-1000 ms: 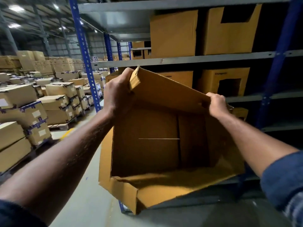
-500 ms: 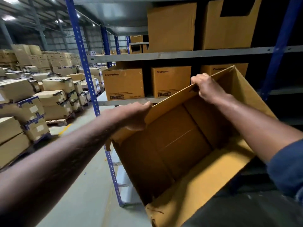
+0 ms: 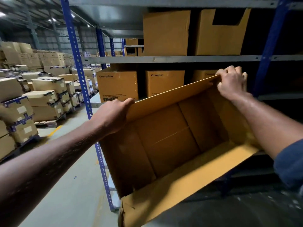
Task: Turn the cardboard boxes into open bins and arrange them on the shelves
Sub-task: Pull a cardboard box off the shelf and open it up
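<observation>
Over on the far left we see pallet stacks (image 3: 44,99) of taped cartons rising off the grey floor (image 3: 65,185). Then comes the blue upright (image 3: 77,63) of the racking, punched with holes.

Now the left hand (image 3: 113,115). It is clamped on the left corner of the open box (image 3: 172,145), with its knuckles towards us and its fingers curled over the far rim. We cannot see the fingertips behind the cardboard, but that is a full grip, not a flat palm.

The box hangs in the air in front of the racking, touching no shelf. Its mouth faces up and towards us, so we look straight down onto the folded bottom flaps and their centre seam. Its long axis runs left to right and tilts, with the left end low and the right end high. The far rim climbs from one hand to the other, and the near wall dips towards the bottom of the view.

Behind the rim, two Crompton boxes (image 3: 117,86) stand upright side by side on the middle level. Above them runs the grey shelf beam (image 3: 164,59), which carries a plain box (image 3: 166,32) and next to it a cut-out box (image 3: 221,33) with a notch taken from its front.

Then the right hand (image 3: 232,82), up high, has its fingers hooked tight over the right corner of the far rim. A third printed carton sits just behind it, mostly hidden. A blue sleeve (image 3: 290,164) closes out the right edge.
</observation>
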A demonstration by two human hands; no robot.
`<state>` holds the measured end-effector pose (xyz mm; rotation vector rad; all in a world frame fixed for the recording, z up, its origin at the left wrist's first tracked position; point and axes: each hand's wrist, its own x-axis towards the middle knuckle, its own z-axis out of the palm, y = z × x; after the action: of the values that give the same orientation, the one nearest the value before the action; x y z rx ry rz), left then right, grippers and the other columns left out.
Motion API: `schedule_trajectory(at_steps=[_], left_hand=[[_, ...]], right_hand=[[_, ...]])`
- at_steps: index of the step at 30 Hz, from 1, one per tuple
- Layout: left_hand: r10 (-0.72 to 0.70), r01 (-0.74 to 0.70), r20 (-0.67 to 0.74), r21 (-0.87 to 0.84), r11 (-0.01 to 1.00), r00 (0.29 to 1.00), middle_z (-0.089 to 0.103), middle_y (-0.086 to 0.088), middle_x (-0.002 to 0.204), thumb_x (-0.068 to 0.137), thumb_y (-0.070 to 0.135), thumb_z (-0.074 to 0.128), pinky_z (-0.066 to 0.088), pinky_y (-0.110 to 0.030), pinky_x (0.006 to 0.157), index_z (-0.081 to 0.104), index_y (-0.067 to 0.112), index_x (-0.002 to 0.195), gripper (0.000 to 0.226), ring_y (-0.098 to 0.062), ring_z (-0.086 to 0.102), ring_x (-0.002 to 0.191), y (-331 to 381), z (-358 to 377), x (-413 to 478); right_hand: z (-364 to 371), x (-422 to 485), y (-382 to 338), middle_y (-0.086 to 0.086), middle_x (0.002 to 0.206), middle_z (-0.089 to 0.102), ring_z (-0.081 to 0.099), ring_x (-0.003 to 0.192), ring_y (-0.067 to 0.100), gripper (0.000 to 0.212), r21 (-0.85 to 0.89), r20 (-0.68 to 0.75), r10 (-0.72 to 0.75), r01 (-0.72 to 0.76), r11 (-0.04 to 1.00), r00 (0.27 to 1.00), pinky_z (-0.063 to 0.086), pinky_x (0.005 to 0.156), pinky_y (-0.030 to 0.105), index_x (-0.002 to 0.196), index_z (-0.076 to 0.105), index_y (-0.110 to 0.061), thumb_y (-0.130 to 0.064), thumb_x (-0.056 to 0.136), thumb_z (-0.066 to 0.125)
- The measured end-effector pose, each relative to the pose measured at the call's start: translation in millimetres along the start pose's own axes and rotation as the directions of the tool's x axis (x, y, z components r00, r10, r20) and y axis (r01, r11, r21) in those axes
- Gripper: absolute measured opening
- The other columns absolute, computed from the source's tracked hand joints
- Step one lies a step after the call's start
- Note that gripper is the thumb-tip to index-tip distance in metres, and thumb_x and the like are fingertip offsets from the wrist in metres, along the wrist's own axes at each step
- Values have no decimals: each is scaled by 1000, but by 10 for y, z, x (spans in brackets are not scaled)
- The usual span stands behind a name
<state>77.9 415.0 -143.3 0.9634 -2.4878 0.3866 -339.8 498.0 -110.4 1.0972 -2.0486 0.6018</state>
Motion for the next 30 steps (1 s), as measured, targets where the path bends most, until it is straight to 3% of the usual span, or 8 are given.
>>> schedule_trajectory(at_steps=[4, 8, 11, 14, 16, 17, 23, 30], left_hand=[[-29, 31, -69, 23, 999, 997, 65, -13, 89, 96, 13, 58, 57, -40, 64, 44, 27, 143, 51, -33, 66, 75, -226, -93, -46], [-108, 103, -80, -62, 993, 991, 70, -19, 106, 90, 7, 63, 58, -48, 83, 51, 24, 141, 55, -38, 68, 93, -267, -92, 7], [-272, 258, -71, -166, 952, 960, 66, -21, 123, 91, -1, 60, 52, -51, 96, 50, 22, 145, 59, -39, 64, 107, -309, -32, 26], [-376, 353, -84, -206, 913, 923, 64, -20, 128, 92, -3, 59, 51, -50, 97, 50, 21, 145, 59, -37, 64, 112, -371, 58, 49], [-405, 381, -68, -223, 897, 912, 64, -19, 128, 91, -3, 60, 51, -49, 99, 51, 21, 145, 59, -36, 64, 112, -339, 123, 85], [-416, 394, -43, -251, 884, 908, 63, -19, 129, 92, -3, 59, 50, -49, 100, 51, 20, 145, 58, -36, 63, 113, -291, 155, 102], [-562, 530, 56, -420, 737, 826, 63, -16, 130, 96, 3, 58, 48, -43, 97, 54, 10, 138, 43, -33, 61, 115, -7, 490, 61], [-694, 670, 142, -453, 588, 706, 61, -15, 135, 99, 7, 56, 49, -48, 98, 51, 12, 143, 44, -35, 60, 116, -197, 568, -5]], right_hand=[[-67, -66, 384, 19, 133, 45, 37, 130, 39, 41, 18, -56, 248, -247, 969, 967, 38, 104, 55, 121, 57, -12, -23, 85, 74], [-13, -267, 387, 19, 121, 62, 60, 111, 39, 44, 96, 303, 378, -423, 901, 875, 51, 88, 46, 120, 60, -13, -37, 86, 73], [108, -611, 359, 20, 117, 64, 64, 105, 38, 34, 113, 337, 485, -546, 830, 807, 49, 78, 37, 120, 60, -8, -21, 90, 71], [221, -857, 327, 19, 120, 65, 65, 102, 35, 36, 314, 409, 647, -765, 562, 643, 52, 74, 34, 122, 61, -5, -23, 91, 65], [289, -938, 104, 16, 115, 67, 65, 95, 31, 31, 431, 618, 584, -848, 308, 526, 52, 63, 33, 120, 61, -2, -16, 93, 62], [338, -995, -65, 16, 114, 67, 65, 94, 30, 28, 438, 705, 498, -862, 255, 505, 52, 60, 33, 120, 59, 0, -7, 93, 60], [507, -1358, -1074, 18, 133, 54, 57, 119, 36, 45, 438, 690, 415, -798, 414, 594, 55, 92, 46, 134, 46, -5, -3, 91, 60], [431, -1611, -1442, 15, 135, 54, 57, 123, 31, 48, 422, 669, 303, -683, 597, 679, 54, 94, 40, 136, 43, -10, -2, 93, 62]])
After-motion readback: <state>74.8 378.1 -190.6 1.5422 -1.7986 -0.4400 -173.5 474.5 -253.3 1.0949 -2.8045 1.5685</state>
